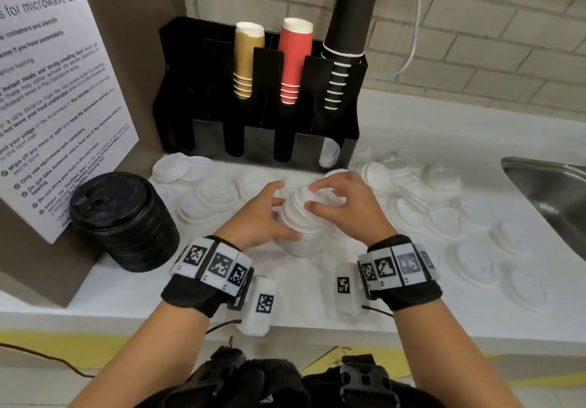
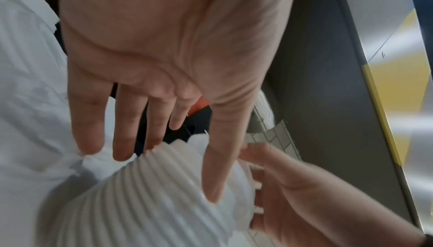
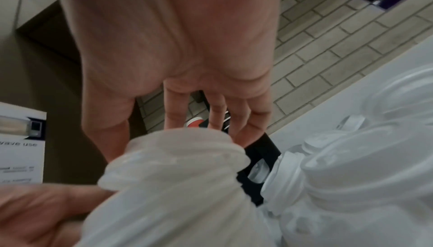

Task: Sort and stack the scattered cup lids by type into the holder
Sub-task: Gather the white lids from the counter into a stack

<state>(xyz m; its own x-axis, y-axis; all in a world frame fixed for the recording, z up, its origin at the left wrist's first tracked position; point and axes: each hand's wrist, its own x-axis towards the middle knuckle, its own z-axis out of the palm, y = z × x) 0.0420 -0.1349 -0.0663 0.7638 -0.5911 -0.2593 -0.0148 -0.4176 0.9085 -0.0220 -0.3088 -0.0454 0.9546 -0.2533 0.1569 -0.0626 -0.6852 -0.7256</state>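
A tall stack of white lids (image 1: pixel 304 222) stands on the white counter between both hands. My left hand (image 1: pixel 279 214) rests against its left side, fingers nearly straight, thumb along the lower front. My right hand (image 1: pixel 317 196) grips the top lids, fingers curled over the top and thumb on the side. The left wrist view shows my left hand (image 2: pixel 166 176) laid on the ribbed stack (image 2: pixel 140 204). In the right wrist view my right hand (image 3: pixel 173 145) closes over the stack top (image 3: pixel 178 195). The black holder (image 1: pixel 336 141) stands behind, with a few white lids (image 1: pixel 329 153) in its right front slot.
Loose white lids (image 1: pixel 469 261) lie scattered across the counter on both sides. A stack of black lids (image 1: pixel 126 220) stands at the left, beside a printed notice board (image 1: pixel 47 90). Tan, red and black cup stacks fill the holder's back slots. A steel sink (image 1: pixel 545 185) is at the right.
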